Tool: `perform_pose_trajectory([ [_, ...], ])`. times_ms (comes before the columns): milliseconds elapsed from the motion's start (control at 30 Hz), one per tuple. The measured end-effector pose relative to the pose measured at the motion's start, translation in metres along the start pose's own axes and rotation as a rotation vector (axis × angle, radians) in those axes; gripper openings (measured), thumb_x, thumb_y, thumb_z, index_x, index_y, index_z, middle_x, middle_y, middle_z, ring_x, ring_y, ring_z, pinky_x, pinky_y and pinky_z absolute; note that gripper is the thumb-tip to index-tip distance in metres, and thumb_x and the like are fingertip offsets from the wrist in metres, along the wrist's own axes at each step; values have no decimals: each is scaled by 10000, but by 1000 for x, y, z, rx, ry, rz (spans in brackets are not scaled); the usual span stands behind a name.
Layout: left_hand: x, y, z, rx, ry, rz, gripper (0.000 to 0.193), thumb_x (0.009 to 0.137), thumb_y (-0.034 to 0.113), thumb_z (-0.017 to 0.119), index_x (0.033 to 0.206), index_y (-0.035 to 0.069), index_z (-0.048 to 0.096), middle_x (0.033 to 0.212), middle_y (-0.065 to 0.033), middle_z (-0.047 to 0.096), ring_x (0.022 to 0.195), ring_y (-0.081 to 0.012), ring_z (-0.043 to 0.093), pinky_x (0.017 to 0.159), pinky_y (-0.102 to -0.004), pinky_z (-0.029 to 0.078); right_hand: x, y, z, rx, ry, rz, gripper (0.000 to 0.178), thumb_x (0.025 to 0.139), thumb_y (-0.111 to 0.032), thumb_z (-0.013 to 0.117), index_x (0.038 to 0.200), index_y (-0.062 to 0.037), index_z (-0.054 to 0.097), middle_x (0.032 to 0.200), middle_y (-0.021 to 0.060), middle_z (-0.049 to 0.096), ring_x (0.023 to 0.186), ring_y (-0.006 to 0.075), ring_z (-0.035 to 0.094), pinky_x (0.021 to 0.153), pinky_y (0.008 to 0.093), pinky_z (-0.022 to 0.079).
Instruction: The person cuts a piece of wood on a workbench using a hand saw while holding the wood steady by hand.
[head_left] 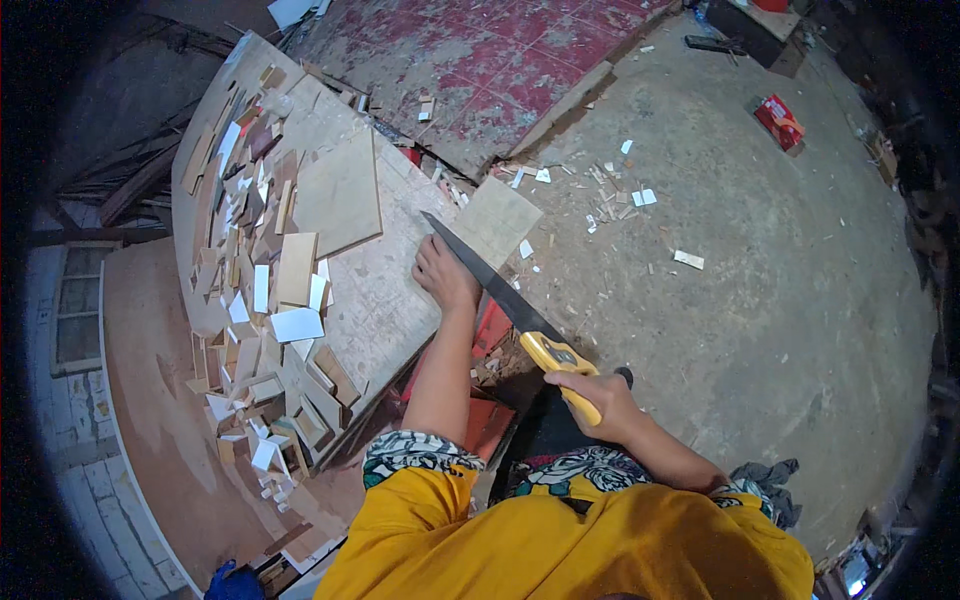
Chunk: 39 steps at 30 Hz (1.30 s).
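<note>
My right hand (pixel 600 405) is wrapped round the yellow handle of a hand saw (pixel 492 282). Its dark blade slants up and left, with the tip over the worktable (pixel 400 270). Close beside the blade's left side, my left hand (pixel 445 277) bears down at the table edge with bent fingers. What lies beneath those fingers is hidden. A square, pale wooden board (pixel 500 220) sticks out past the table edge on the blade's far side. The blade covers its near edge, so I cannot tell whether they touch.
Wood and white-faced offcuts (pixel 297 270) crowd the table's left side, near a larger flat panel (pixel 340 190). Scraps litter the concrete floor (pixel 750 300). A red packet (pixel 780 123) lies at the far right. Red tiled flooring (pixel 480 70) ends in a raised edge ahead.
</note>
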<state>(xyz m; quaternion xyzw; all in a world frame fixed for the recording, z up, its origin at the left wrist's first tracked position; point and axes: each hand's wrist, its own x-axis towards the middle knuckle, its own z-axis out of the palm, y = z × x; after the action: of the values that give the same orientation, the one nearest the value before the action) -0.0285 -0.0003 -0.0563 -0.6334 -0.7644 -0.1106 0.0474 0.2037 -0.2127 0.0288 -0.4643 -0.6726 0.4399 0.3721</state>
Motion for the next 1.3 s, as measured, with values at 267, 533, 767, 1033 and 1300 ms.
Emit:
perform_pose_trajectory([
  [267,-2,-2,-2,-260,75,149,399,857,161,574,1223,8,539,1265,-174,504,1216,-365,456,1057,-463,330,75,7,28,55,112,28,384,833,-24,645,1202,-132,644,1002,208,690,780,360,696,662,382,545],
  [533,5,1,-6,-122,39,40,435,845,154,584,1247,-4,537,1281,-167,513,1222,-347,457,1066,-458,318,20,3,7,97,163,-90,454,789,5,668,1207,-171,653,1050,175,704,935,371,695,749,389,577],
  [767,10,-2,-5,-156,49,-2,457,835,173,594,1252,-4,535,1297,-158,511,1239,-343,445,1081,-468,296,78,33,21,120,109,-11,446,804,-55,669,1212,-235,652,1028,156,708,856,337,703,706,399,572],
  [1033,9,-5,-1,-125,44,7,422,847,152,573,1234,-13,540,1300,-166,509,1219,-346,459,1066,-463,321,59,21,13,53,125,-99,503,787,-54,664,1247,-254,630,1008,135,713,830,341,697,700,414,569],
  [1300,9,-5,-4,-130,41,22,398,854,125,545,1227,-15,539,1293,-157,519,1213,-336,472,1055,-461,337,88,24,16,143,94,-57,442,824,5,629,1226,-179,642,1133,139,694,991,329,693,810,389,572],
])
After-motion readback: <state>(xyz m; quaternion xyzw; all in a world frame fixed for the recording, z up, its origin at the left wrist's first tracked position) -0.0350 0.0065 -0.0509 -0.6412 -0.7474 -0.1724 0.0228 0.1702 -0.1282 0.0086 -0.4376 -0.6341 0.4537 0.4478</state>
